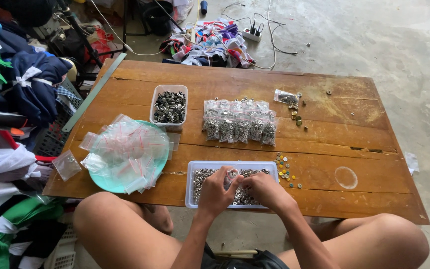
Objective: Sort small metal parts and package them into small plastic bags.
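Both hands, left hand (216, 192) and right hand (262, 189), curl over the tray (191, 172), pinching one small bag (232, 175).

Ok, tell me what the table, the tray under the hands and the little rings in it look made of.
Table: wood, worn matte planks with visible grain and cracks.
Tray: probably plastic, pale translucent walls.
Rings: likely metal, silvery with a shine, though too small to be sure.

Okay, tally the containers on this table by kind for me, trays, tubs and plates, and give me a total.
Rectangular clear tray of metal rings, under the left hand and right hand: 1
Small clear tub of dark metal parts: 1
Teal round plate piled with small zip bags: 1
Total: 3
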